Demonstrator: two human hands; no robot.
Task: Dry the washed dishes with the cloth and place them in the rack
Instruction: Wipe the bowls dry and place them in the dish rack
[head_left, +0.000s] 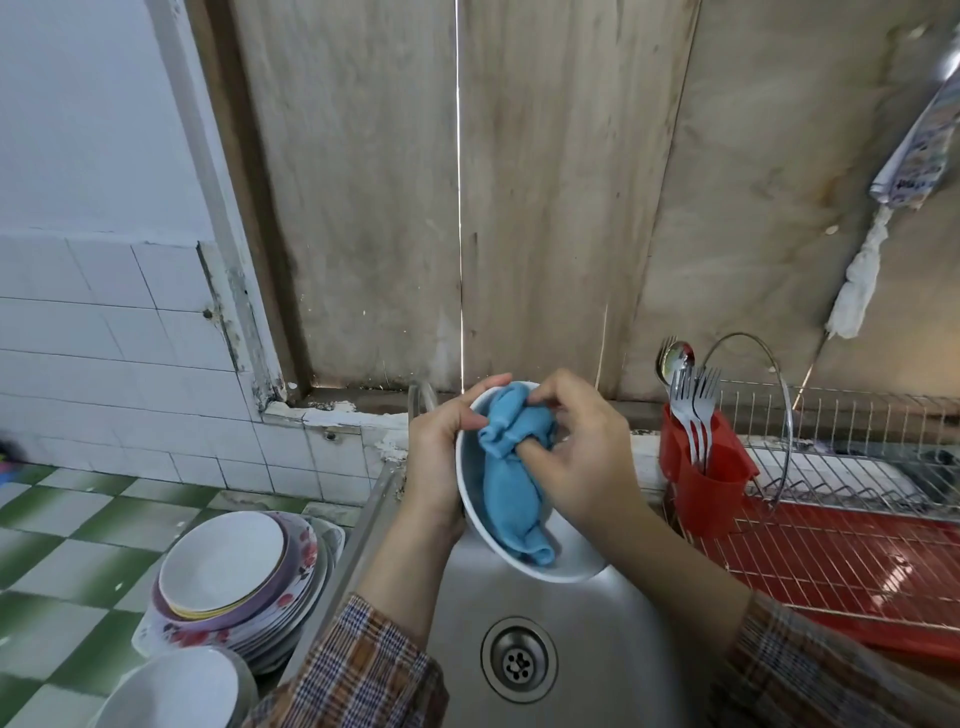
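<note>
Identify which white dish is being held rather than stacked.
The white bowl over the sink: the left hand grips it, blue cloth inside; other dishes sit stacked.

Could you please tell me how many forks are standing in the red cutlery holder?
3 forks, all tines up in the red holder: two side by side in front, one farther back, left of the spoon and partly hidden. Others could be hidden behind them.
</note>
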